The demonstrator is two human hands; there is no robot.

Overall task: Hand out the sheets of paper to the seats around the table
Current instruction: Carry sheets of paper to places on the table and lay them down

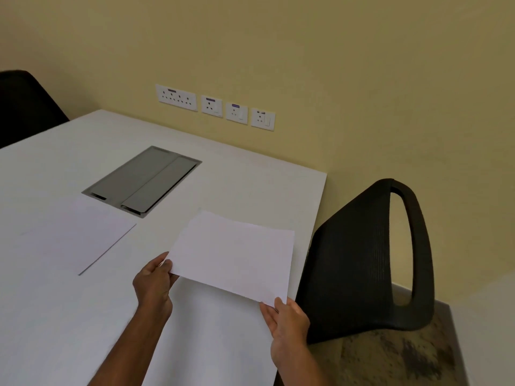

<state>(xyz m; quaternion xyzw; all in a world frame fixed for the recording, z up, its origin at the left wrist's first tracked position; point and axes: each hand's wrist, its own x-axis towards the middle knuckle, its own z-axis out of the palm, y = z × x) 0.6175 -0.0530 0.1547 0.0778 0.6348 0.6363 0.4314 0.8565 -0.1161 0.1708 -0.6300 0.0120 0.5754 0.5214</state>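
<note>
A white sheet of paper [234, 254] hangs just above the white table [250, 179], near its right edge. My left hand [154, 282] pinches the sheet's near left corner. My right hand [287, 321] pinches its near right corner. A stack of white sheets [78, 232] lies flat on the table to the left. A black mesh chair [370, 260] stands at the table's right side, close to the held sheet.
A grey cable hatch [142, 181] is set into the table's middle. A second black chair [25, 107] stands at the far left. Wall sockets [214, 107] line the beige wall behind the table. Speckled floor [390, 358] shows under the right chair.
</note>
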